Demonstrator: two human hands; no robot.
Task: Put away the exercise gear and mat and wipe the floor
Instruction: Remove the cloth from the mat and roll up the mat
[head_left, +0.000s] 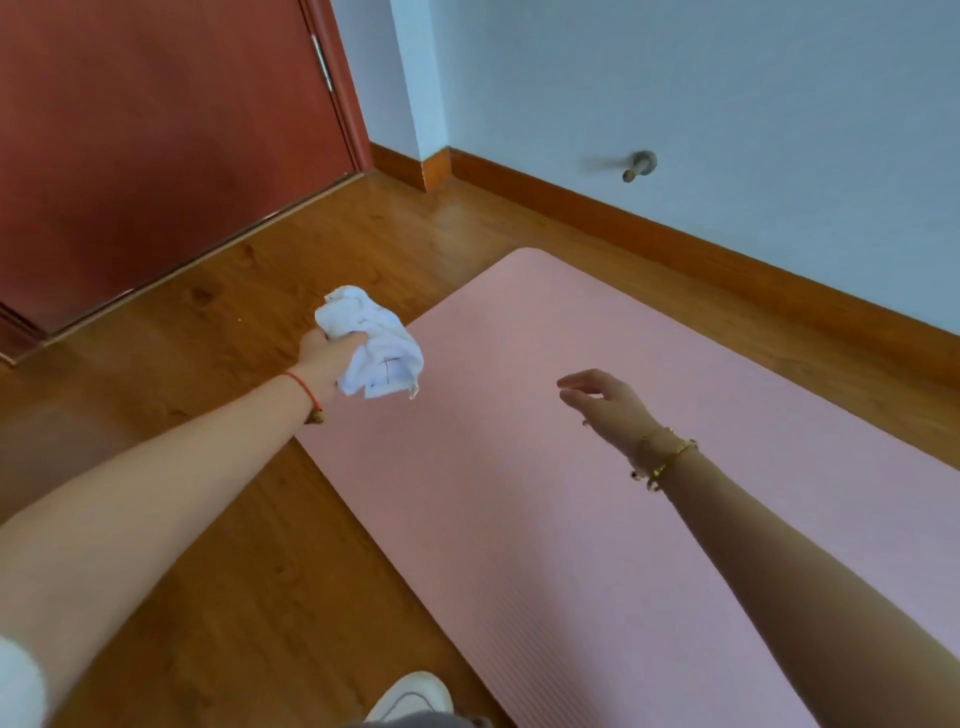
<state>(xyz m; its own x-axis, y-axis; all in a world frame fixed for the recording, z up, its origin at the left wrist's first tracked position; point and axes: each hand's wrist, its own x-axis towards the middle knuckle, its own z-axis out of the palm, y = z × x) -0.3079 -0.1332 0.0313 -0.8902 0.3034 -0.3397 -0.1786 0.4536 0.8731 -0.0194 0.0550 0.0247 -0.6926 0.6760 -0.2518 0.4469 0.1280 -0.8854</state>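
Observation:
A pink exercise mat (597, 519) lies flat and unrolled on the wooden floor (218, 519), running from the middle of the view to the lower right. My left hand (324, 358) grips a crumpled white cloth (376, 353) in the air, just over the mat's left edge. My right hand (605, 405) hovers above the mat's middle, palm down, fingers apart and holding nothing. No other exercise gear is in view.
A closed red-brown door (156, 145) fills the upper left. A pale wall with a wooden skirting board (649, 223) runs behind the mat, and a small door stop (639, 166) sticks out of it. A white shoe (410, 696) stands at the bottom edge beside the mat.

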